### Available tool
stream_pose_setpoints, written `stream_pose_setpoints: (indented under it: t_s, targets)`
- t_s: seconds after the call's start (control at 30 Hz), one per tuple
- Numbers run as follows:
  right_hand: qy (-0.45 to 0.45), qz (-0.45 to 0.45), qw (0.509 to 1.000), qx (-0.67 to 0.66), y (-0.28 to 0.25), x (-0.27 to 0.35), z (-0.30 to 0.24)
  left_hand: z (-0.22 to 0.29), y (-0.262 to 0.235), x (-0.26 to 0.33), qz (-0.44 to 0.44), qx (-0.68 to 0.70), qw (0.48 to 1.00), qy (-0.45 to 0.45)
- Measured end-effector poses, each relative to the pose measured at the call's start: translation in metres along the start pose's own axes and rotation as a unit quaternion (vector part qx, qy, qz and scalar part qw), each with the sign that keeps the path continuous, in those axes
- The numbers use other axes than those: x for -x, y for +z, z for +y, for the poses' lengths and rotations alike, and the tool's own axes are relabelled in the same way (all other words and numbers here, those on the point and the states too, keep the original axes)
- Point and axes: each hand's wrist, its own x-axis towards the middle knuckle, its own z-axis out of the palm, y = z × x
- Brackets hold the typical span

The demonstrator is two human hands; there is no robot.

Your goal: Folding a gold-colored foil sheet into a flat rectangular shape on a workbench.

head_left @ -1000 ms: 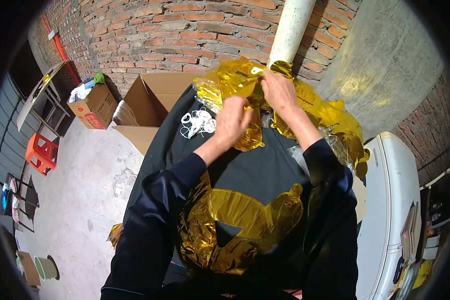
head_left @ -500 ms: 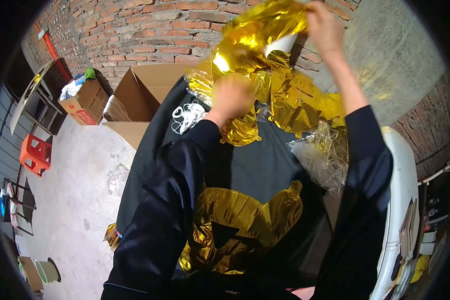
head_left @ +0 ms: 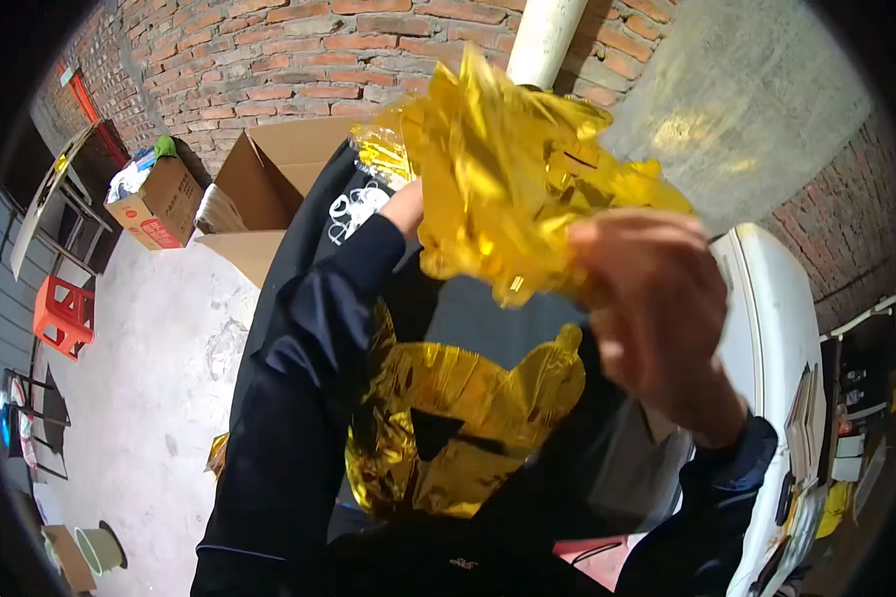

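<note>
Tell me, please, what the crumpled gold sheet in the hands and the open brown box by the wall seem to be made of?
The crumpled gold sheet looks like thin metallised foil film, possibly a deflated balloon: mirror-bright glints and sharp creases. The open brown box seems plain matte corrugated cardboard, with stiff flat flaps folded outward.

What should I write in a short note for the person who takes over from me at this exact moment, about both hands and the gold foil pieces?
Left hand: raised, mostly hidden behind the crumpled gold foil bundle; its grip cannot be judged.
Right hand: close to the camera, blurred, closed on the bundle's lower right edge.
The bundle is held up in the air above the black-covered table.
A flat gold foil balloon lies on the black cover below, untouched.
An open cardboard box stands past the table by the brick wall.
Done: bundle lifted. Left: the flat balloon on the table.
</note>
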Motion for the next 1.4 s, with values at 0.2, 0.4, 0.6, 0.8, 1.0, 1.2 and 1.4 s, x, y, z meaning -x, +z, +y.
stream_pose_setpoints:
  t_s: [0.2,0.4,0.6,0.8,1.0,1.2,1.4]
  targets:
    - [0.026,-0.124,0.991,-0.032,0.003,0.062,-0.068,-0.012,0.065,0.091,0.102,-0.115,0.986,-0.066]
    - [0.03,-0.148,0.987,-0.058,0.019,0.125,-0.146,-0.045,0.061,0.182,0.087,-0.014,0.987,-0.134]
    - [0.059,-0.189,0.979,-0.056,0.038,0.155,-0.191,-0.071,0.061,0.223,0.223,-0.335,0.902,-0.154]
    - [0.077,-0.171,0.979,-0.075,0.053,0.157,-0.229,-0.072,0.047,0.244,0.272,-0.461,0.836,-0.117]
    - [0.128,-0.156,0.976,-0.083,0.055,0.166,-0.238,-0.067,0.073,0.3,0.275,-0.393,0.857,-0.19]
    - [0.101,-0.169,0.975,-0.105,0.055,0.176,-0.254,-0.074,0.088,0.35,0.25,-0.408,0.862,-0.168]
    - [0.087,-0.178,0.974,-0.105,0.055,0.184,-0.263,-0.089,0.083,0.373,0.216,-0.515,0.817,-0.146]
